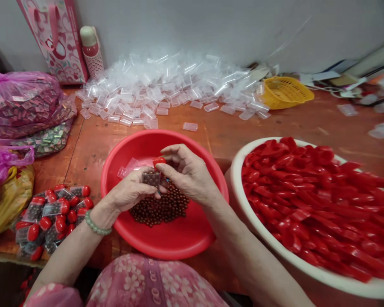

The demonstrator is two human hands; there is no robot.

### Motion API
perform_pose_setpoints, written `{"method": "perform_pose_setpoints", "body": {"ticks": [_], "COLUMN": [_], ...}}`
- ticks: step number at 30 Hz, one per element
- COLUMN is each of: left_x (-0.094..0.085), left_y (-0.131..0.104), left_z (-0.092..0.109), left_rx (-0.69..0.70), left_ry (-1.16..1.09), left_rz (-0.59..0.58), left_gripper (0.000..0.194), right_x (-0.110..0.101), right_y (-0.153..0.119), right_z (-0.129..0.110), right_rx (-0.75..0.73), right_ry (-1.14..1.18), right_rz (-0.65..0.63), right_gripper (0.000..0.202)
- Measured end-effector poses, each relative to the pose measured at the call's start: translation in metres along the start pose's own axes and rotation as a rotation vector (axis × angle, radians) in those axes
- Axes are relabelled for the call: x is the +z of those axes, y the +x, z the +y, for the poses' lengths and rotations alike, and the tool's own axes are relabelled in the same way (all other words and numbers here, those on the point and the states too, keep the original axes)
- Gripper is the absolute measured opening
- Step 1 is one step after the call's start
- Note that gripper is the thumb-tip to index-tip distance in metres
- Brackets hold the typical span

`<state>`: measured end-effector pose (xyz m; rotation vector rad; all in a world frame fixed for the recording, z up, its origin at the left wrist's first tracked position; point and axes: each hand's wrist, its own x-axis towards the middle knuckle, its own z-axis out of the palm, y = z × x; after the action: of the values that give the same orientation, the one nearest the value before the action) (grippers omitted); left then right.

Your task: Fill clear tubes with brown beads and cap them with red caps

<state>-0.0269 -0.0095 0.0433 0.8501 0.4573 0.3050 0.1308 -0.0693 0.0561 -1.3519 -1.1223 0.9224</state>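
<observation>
My left hand [134,187], with a green bead bracelet at the wrist, grips a small clear container [151,178] filled with dark brown beads. Between the thumb and fingers of my right hand [187,170] is a red cap [159,160], just above the container's upper right end. Both hands are over a red basin [176,243]. Loose brown beads [160,209] lie in the basin below them, and a few clear empty containers [128,167] rest at its left inner side.
Capped containers [56,213] are heaped at the left. Clear containers [166,85] are piled along the wall. A white tub [240,200] of red pieces [313,204] stands at the right, a yellow basket [288,94] behind it. Plastic bags [25,102] and a flask [92,51] are at the back left.
</observation>
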Motion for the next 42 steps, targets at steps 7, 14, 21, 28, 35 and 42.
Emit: {"method": "perform_pose_setpoints", "body": {"ticks": [7,14,21,28,35,42], "left_x": [-0.005,-0.003,-0.006,-0.009,-0.007,-0.004], "left_y": [-0.008,-0.006,-0.005,-0.003,-0.005,-0.006], "left_z": [0.012,0.012,0.012,0.009,0.006,0.006], "left_rx": [0.111,0.039,0.039,0.028,-0.026,-0.078], "left_ry": [0.253,0.319,0.367,0.378,0.418,0.294], "left_rz": [0.051,-0.027,-0.039,-0.082,-0.113,-0.086], "left_gripper": [0.030,0.041,0.038,0.042,0.037,0.039], "right_x": [-0.002,0.000,-0.001,-0.003,-0.009,-0.007], "right_y": [0.003,-0.007,-0.004,-0.002,0.001,-0.003], "right_z": [-0.004,-0.001,-0.001,-0.006,-0.006,-0.003], "right_rx": [-0.066,-0.202,-0.239,-0.232,-0.180,-0.211], "right_ry": [0.092,-0.088,-0.141,-0.160,-0.145,-0.243], "right_rz": [0.192,0.094,0.022,-0.057,-0.141,-0.147], "right_gripper": [0.021,0.022,0.010,0.006,0.003,0.008]}}
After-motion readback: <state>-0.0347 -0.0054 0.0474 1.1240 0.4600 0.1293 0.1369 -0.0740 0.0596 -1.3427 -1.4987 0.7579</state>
